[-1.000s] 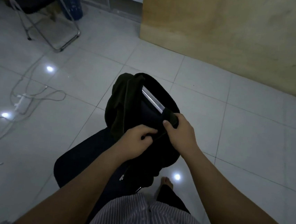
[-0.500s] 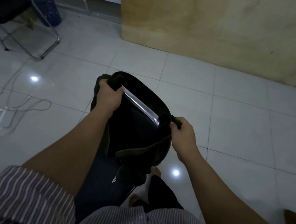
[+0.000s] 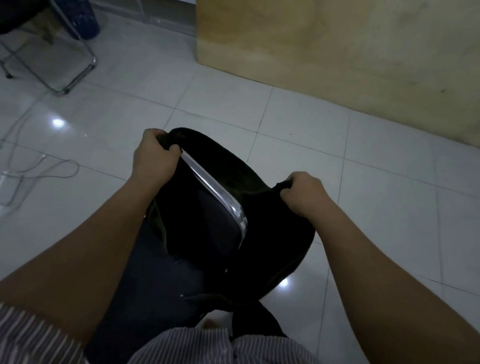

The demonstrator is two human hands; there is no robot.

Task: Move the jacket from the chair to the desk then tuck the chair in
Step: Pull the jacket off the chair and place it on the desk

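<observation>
Head view: dark jacket (image 3: pixel 233 178) hangs draped over the backrest of the chair (image 3: pixel 217 191), right in front of the person and below the hands. Backrest's shiny top bar runs diagonally, far-left to near-right, and the jacket's shoulder line follows that same axis. Left hand (image 3: pixel 154 156) is fisted on the cloth at the far-left end of the bar; right hand (image 3: pixel 302 195) is fisted on a bunch of cloth at the near-right end, a bit off the bar. Both are closed tight on fabric, one at each end, roughly equally near. Jacket body falls down the far side and the near side of the backrest; lower hem is lost in the dark. Chair seat (image 3: pixel 150 276) sits near, under the left forearm.

Judgement: jacket not yet clear of the backrest; next move calls for lifting both ends straight up along that diagonal. Wooden panel (image 3: pixel 363 47) stands far right, possibly the desk's side; cannot tell. Folding chair (image 3: pixel 55 46), blue bin (image 3: pixel 74 4), loose cables (image 3: pixel 29 167) lie far left on the tiled floor (image 3: pixel 378 195).
</observation>
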